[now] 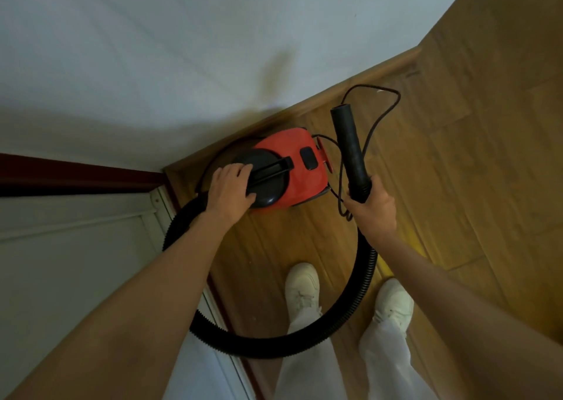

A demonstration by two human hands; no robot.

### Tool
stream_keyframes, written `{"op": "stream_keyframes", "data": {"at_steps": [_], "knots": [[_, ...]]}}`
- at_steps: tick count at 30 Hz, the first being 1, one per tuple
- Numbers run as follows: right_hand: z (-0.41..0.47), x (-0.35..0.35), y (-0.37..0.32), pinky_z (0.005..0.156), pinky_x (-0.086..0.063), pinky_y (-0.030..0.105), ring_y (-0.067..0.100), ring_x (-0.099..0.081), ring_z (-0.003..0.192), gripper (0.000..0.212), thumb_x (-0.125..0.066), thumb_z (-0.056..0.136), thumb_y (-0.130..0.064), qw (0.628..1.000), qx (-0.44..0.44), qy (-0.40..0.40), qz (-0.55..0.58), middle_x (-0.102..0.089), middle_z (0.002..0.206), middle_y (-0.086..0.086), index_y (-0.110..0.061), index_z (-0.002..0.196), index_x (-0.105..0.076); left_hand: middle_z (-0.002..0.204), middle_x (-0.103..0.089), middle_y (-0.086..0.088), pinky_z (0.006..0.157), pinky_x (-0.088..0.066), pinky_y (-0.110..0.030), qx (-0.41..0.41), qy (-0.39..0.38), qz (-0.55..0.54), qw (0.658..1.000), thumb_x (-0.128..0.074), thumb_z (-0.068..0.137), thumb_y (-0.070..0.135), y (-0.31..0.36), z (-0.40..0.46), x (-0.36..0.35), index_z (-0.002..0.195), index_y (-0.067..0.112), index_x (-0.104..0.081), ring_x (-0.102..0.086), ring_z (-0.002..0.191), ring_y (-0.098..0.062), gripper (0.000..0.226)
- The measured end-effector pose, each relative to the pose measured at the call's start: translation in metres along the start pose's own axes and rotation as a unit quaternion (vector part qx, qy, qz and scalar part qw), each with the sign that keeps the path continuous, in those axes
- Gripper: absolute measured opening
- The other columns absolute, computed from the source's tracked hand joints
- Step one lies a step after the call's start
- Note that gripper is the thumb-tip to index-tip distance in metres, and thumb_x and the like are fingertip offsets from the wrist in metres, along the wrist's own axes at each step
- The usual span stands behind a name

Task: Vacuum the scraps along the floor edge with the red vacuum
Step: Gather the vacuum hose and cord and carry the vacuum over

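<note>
Gripping the black nozzle (350, 150) in my closed right hand (373, 207), I point its long axis toward the baseboard (350, 78) at upper right; my left hand (230, 186) rests half-curled on the red vacuum (286, 162) at centre frame, its handle (271, 169) unclasped.

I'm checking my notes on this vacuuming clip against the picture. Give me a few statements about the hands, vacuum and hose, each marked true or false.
1. The left hand rests on the red vacuum's black handle. True.
2. The right hand holds the black nozzle tube. True.
3. The nozzle tip touches the floor. False: it is raised, pointing away from the person.
4. The hose lies straight. False: it curves in a loop around the white shoes.
5. The vacuum sits beside the baseboard. True.
</note>
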State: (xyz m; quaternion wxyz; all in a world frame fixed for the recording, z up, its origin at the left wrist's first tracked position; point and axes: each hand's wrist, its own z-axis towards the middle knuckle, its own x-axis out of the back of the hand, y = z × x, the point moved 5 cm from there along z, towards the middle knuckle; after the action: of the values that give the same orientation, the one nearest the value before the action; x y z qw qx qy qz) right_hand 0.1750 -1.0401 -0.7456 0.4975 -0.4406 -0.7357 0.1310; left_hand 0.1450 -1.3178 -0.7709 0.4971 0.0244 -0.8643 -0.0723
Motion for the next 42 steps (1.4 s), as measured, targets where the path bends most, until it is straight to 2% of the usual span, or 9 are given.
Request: {"op": "stream_keyframes", "data": {"at_steps": [4, 9, 15, 20, 25, 28, 31, 35, 42], "knots": [[-0.002, 0.000, 0.004, 0.060, -0.049, 0.031, 0.016, -0.060, 0.073, 0.033, -0.069, 0.080, -0.012, 1.000, -0.007, 0.002, 0.007, -0.061, 0.084, -0.002, -0.013, 0.110, -0.056, 0.118, -0.058, -0.010, 0.085, -0.048, -0.038, 0.012, 0.003, -0.066, 0.998, -0.064, 0.090, 0.027, 0.014, 0.014, -0.001, 0.136, 0.013, -0.045, -0.055, 0.109, -0.028, 0.052], [-0.001, 0.009, 0.004, 0.059, -0.048, 0.028, 0.017, -0.061, 0.073, 0.030, -0.069, 0.080, -0.011, 0.999, -0.013, 0.010, 0.032, -0.061, 0.083, -0.002, -0.012, 0.107, -0.057, 0.091, -0.062, -0.009, 0.057, -0.043, -0.031, 0.061, 0.038, -0.055, 0.996, -0.065, 0.088, 0.027, 0.022, 0.023, 0.006, 0.109, 0.013, -0.060, -0.062, 0.083, -0.027, 0.026], [-0.016, 0.037, -0.016, 0.056, -0.050, 0.029, 0.013, -0.059, 0.066, 0.022, -0.070, 0.079, -0.010, 0.997, -0.006, 0.028, 0.073, -0.059, 0.076, -0.005, -0.014, 0.098, -0.060, 0.087, -0.066, -0.010, 0.055, -0.041, -0.031, 0.013, 0.017, -0.013, 1.000, -0.067, 0.086, 0.027, 0.052, -0.003, 0.019, 0.094, 0.009, -0.063, -0.065, 0.077, -0.029, 0.019], [-0.041, 0.080, -0.044, 0.055, -0.047, 0.018, 0.010, -0.058, 0.065, 0.021, -0.074, 0.075, -0.006, 0.991, 0.002, -0.004, 0.131, -0.062, 0.075, 0.000, -0.017, 0.086, -0.061, 0.069, -0.061, -0.007, 0.050, -0.039, -0.027, -0.007, 0.046, -0.029, 0.998, -0.071, 0.080, 0.022, 0.071, -0.059, 0.054, 0.077, 0.010, -0.065, -0.061, 0.061, -0.026, 0.013], [-0.086, 0.150, -0.046, 0.071, -0.055, 0.036, 0.024, -0.067, 0.077, 0.021, -0.076, 0.072, -0.004, 0.982, -0.021, -0.035, 0.186, -0.068, 0.082, 0.013, -0.013, 0.086, -0.063, 0.054, -0.054, 0.000, 0.041, -0.022, -0.018, -0.047, 0.074, -0.029, 0.996, -0.077, 0.069, 0.018, 0.098, -0.126, 0.114, 0.065, 0.015, -0.065, -0.053, 0.045, -0.021, 0.013], [-0.127, 0.205, -0.039, 0.076, -0.056, 0.041, 0.029, -0.068, 0.084, 0.026, -0.078, 0.071, -0.004, 0.974, -0.063, -0.040, 0.212, -0.070, 0.088, 0.018, -0.006, 0.093, -0.063, 0.051, -0.053, 0.001, 0.041, -0.028, -0.021, -0.069, 0.081, -0.030, 0.994, -0.079, 0.065, 0.016, 0.134, -0.174, 0.156, 0.066, 0.015, -0.068, -0.052, 0.042, -0.021, 0.012], [-0.174, 0.261, -0.032, 0.074, -0.057, 0.032, 0.027, -0.068, 0.086, 0.029, -0.079, 0.071, -0.004, 0.966, -0.099, -0.037, 0.235, -0.070, 0.092, 0.017, -0.005, 0.097, -0.065, 0.047, -0.050, 0.000, 0.041, -0.025, -0.018, -0.100, 0.078, -0.011, 0.992, -0.081, 0.061, 0.013, 0.180, -0.215, 0.197, 0.060, 0.013, -0.066, -0.050, 0.038, -0.023, 0.015], [-0.238, 0.335, -0.026, 0.067, -0.054, 0.018, 0.014, -0.070, 0.084, 0.028, -0.078, 0.074, -0.003, 0.950, -0.109, -0.012, 0.293, -0.072, 0.091, 0.006, -0.019, 0.092, -0.065, 0.045, -0.040, 0.005, 0.046, -0.010, -0.011, -0.147, 0.070, 0.025, 0.986, -0.082, 0.060, 0.014, 0.251, -0.258, 0.251, 0.057, 0.012, -0.063, -0.037, 0.036, -0.015, 0.019], [-0.334, 0.462, -0.007, 0.075, -0.056, 0.022, 0.008, -0.069, 0.081, 0.029, -0.073, 0.076, 0.005, 0.917, -0.087, 0.100, 0.376, -0.072, 0.082, -0.002, -0.019, 0.089, -0.064, 0.052, -0.060, -0.002, 0.045, -0.030, -0.015, -0.275, 0.122, 0.040, 0.953, -0.075, 0.068, 0.017, 0.373, -0.314, 0.319, 0.073, 0.012, -0.075, -0.056, 0.041, -0.022, 0.007]]}}
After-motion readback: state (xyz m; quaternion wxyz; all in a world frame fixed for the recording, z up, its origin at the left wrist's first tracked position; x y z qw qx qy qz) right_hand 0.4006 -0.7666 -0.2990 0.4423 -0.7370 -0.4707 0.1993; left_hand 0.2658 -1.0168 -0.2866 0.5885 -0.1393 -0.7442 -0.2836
